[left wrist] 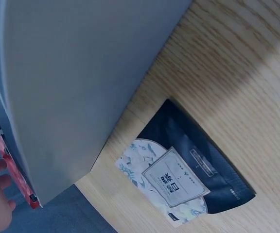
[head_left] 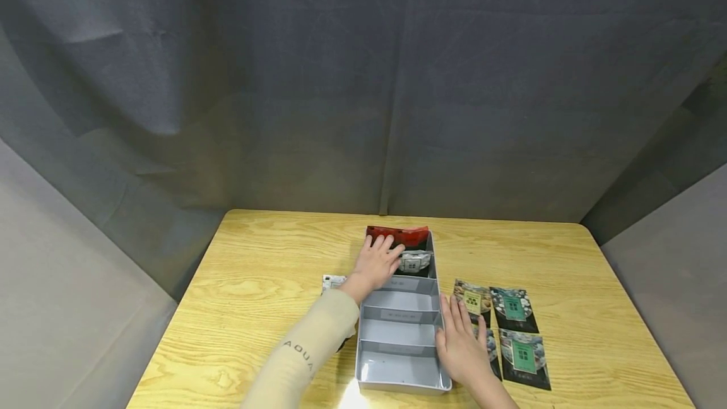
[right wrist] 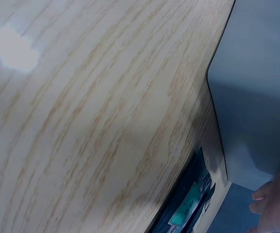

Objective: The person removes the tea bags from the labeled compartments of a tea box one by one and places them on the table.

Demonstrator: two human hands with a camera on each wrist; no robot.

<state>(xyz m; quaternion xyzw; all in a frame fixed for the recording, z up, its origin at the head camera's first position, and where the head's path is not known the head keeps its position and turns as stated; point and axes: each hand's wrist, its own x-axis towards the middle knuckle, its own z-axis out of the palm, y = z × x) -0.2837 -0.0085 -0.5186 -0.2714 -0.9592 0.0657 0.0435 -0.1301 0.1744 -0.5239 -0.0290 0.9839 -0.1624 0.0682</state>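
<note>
Though divided — tray (head_left: 400, 368) lengthwise forward.

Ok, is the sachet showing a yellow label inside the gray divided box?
No, the head view shows the yellow-labelled sachet on the wooden table, right of the gray divided box.

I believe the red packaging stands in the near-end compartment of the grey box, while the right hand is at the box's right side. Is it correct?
Not quite: the head view shows the red packaging in the far-end compartment of the grey box. The right hand is indeed at its right side.
</note>
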